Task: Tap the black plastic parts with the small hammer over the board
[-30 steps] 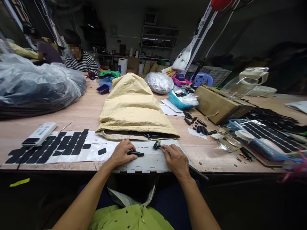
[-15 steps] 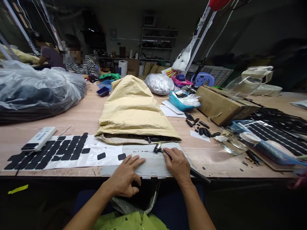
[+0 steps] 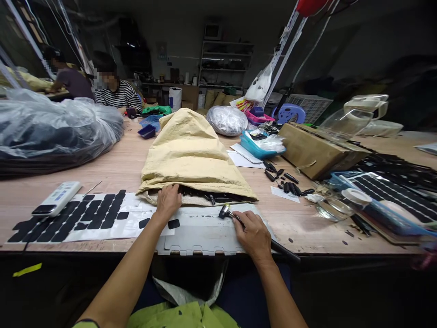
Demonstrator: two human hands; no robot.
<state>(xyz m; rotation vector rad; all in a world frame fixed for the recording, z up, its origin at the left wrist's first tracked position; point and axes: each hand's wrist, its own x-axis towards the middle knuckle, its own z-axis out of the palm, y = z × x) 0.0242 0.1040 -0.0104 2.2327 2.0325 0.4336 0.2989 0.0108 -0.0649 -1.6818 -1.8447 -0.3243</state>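
Note:
My left hand reaches into the open mouth of the tan woven sack, fingers tucked under its edge among small black parts; what it holds is hidden. My right hand grips the handle of a small hammer, whose head rests on the grey work mat at the table's front edge. A white sheet of black stick-on pads lies left of the mat, with two loose black pads near my left wrist.
A white remote lies at the left. A big clear plastic bag fills the far left. Black parts, a cardboard box, a blue tray and solar panels crowd the right. Two people sit at the back left.
My left hand let go of a black part, pulled back toward the table edge, then moved forward into the sack's mouth. The right hand and hammer barely moved.

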